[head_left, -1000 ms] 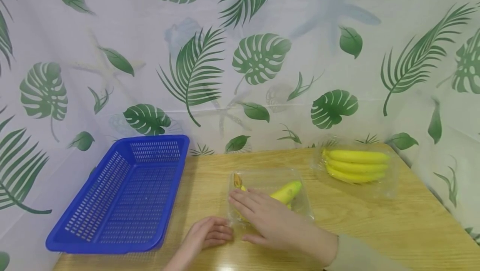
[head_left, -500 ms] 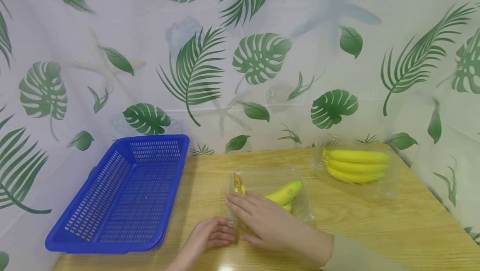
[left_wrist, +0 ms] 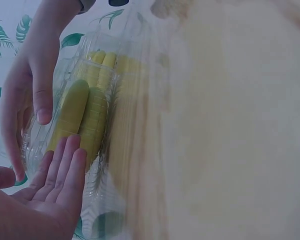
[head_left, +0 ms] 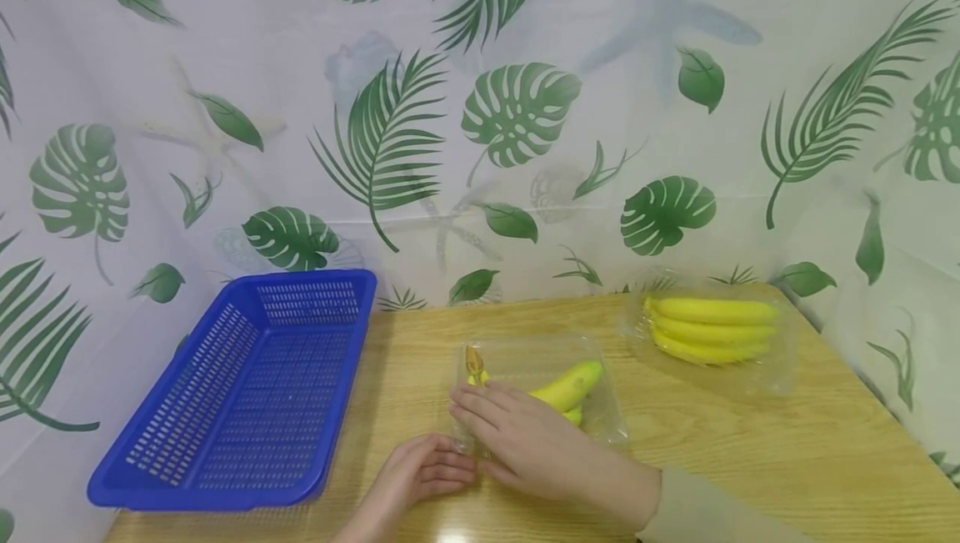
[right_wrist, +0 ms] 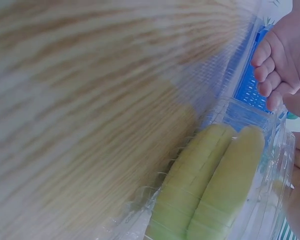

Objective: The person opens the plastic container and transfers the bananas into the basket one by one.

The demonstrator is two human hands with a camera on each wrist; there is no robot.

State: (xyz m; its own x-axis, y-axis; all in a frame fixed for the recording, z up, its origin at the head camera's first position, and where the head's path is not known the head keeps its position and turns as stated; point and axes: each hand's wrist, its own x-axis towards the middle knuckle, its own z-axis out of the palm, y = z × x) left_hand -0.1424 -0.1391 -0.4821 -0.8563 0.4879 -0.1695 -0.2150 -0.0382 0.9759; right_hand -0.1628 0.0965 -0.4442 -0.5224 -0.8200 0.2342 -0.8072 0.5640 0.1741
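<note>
A clear plastic clamshell box sits at the middle of the table, holding bananas. Across its front left part, my right hand lies with the fingers extended over the top, hiding much of the fruit. My left hand is at the box's near left corner, fingers together. In the left wrist view those fingers look nearly straight, beside the box wall. Through the box in the right wrist view, two bananas show. Whether the lid is fully closed cannot be told.
An unfilled blue plastic basket stands at the left of the wooden table. Another clear box with bananas is at the back right. A leaf-patterned cloth hangs behind the table.
My right hand has shifted slightly left and toward me over the box. The left hand has edged right, closer to the corner. Box and basket stay in place.
</note>
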